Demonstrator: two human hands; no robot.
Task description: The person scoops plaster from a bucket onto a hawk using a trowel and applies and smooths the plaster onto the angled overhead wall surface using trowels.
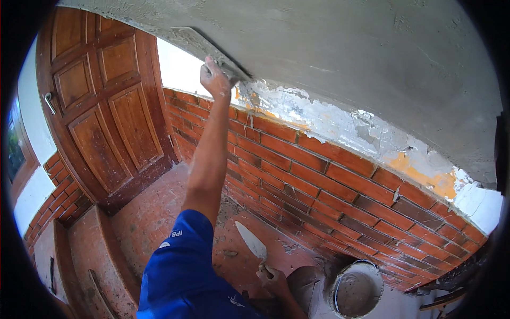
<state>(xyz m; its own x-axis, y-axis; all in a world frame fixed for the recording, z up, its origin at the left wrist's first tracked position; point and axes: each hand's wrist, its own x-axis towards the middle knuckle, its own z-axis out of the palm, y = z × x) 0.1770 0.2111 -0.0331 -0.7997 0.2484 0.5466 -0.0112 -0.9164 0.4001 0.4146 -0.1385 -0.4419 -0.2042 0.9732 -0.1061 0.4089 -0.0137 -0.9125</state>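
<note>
My left arm, in a blue sleeve, reaches up and forward. My left hand (216,81) is closed around the handle of a long, flat plastering trowel (199,45). The trowel's blade lies against the lower edge of the grey plastered wall (340,48), where smooth plaster ends above a rough strip. Low down, my right hand (272,280) grips the handle of a pointed trowel (251,241), its pale blade directed up and to the left, apart from the wall. Beside it on the right stands a bucket (380,290) with grey mortar inside.
Red brick cladding (319,181) covers the wall's lower part, under a strip of flaking white and orange paint (324,114). A brown panelled door (101,101) stands at the left. Red steps (93,250) lie below it, with sticks on them. Mortar crumbs dot the floor (159,199).
</note>
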